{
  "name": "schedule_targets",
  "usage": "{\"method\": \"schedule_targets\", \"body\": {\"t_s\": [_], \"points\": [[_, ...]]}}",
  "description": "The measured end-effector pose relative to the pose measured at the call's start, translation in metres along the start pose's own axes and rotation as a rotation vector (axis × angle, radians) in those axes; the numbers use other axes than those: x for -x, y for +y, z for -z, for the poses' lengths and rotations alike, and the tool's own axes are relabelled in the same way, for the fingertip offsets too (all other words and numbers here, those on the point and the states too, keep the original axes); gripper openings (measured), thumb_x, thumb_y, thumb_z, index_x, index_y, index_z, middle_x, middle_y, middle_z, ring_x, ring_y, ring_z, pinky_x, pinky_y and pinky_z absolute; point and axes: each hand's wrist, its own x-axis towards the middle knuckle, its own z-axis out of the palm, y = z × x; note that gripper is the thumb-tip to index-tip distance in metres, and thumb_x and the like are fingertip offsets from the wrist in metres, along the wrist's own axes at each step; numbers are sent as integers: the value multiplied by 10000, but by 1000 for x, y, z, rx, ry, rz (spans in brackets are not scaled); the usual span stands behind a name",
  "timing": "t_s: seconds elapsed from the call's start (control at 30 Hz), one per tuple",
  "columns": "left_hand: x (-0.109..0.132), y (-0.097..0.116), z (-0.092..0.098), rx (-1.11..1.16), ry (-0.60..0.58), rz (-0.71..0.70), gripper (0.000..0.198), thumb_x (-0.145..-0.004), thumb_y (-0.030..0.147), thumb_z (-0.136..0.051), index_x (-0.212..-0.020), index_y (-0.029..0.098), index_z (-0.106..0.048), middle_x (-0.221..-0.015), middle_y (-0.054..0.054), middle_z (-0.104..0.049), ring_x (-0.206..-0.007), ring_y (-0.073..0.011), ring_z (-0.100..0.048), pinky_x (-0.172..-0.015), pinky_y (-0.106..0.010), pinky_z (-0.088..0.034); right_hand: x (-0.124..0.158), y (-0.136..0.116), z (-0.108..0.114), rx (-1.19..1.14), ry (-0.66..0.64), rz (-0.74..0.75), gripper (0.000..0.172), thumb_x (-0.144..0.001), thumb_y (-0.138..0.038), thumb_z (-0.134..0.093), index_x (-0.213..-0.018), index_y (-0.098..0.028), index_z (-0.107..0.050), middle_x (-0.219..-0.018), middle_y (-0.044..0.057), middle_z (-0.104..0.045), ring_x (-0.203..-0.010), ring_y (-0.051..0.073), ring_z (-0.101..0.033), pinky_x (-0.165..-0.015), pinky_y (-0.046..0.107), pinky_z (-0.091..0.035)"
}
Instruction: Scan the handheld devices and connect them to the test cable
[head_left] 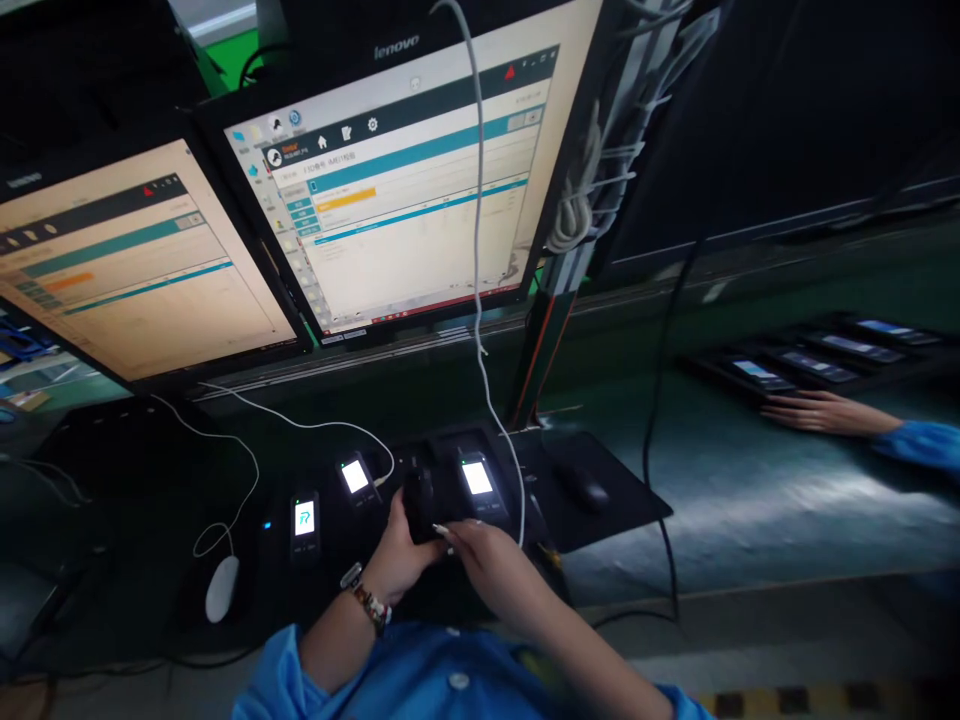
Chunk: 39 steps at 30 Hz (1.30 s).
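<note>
My left hand [399, 562] is wrapped round a dark handheld device [418, 500], whose screen I cannot see lit. Close against its lower end, my right hand [480, 550] pinches the small white plug [441, 531] of a cable; whether it sits in the device's port cannot be made out. Just right of the held device lies another handheld device [477, 480] with a glowing white screen. To the left a similar white-screened device [355, 477] has a white cable at its side. Farther left, a device [305, 520] displays a teal logo.
Two monitors [420, 230] [150, 270] stand behind the bench. A white cable [478, 250] hangs before the right one. A white mouse [223, 588] lies left, a black mouse [583, 487] right on its mat [630, 510]. At far right, another person's hand [829, 412] touches a tray of phones [712, 372].
</note>
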Motion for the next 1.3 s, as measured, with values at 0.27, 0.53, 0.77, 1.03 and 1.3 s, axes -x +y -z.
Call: {"method": "schedule_targets", "body": {"t_s": [0.27, 0.53, 0.77, 1.03, 1.3], "points": [[-4, -20, 1, -417, 135, -227, 949, -682, 215, -736, -1439, 145, -168, -1437, -206, -307, -1344, -290, -357, -1137, -464, -275, -6, -9, 8, 132, -141, -139, 357, -930, -250, -423, -713, -156, -690, -749, 92, -718, -710, 180, -647, -606, 262, -364], [-4, -21, -10, -655, 279, -270, 798, -710, 97, -595, -1417, 85, -226, -1371, -231, -360, -1267, -303, -449, -1078, -457, -372, -14, -2, -14, 247, -96, -197, 343, -922, -219, -405, -784, -137, -708, -819, 133, -728, -784, 221, -668, -620, 296, -349], [-31, -9, -3, -629, 285, -258, 854, -693, 130, -637, -1430, 58, -213, -1371, -249, -364, -1283, -317, -417, -1092, -446, -337, -43, 2, -11, 342, -61, -167, 344, -934, -222, -384, -814, -166, -702, -826, 98, -728, -773, 196, -665, -608, 279, -351], [-66, -25, 6, -251, 263, -124, 917, -639, 53, -625, -1445, 6, -192, -1440, -275, -359, -1341, -312, -377, -1137, -434, -254, -89, 18, -3, 599, 39, -9, 356, -854, -26, -368, -885, -79, -718, -929, 181, -690, -915, 281, -625, -772, 354, -415], [-31, -68, 78, -285, 465, -260, 516, -616, 111, -540, -1124, 146, -630, -1195, -130, -621, -1124, -271, -559, -957, -382, -449, -117, 19, -70, 631, 181, 309, 484, -800, 18, -398, -1121, -190, -696, -1204, 88, -658, -1188, 277, -526, -1006, 377, -388]]}}
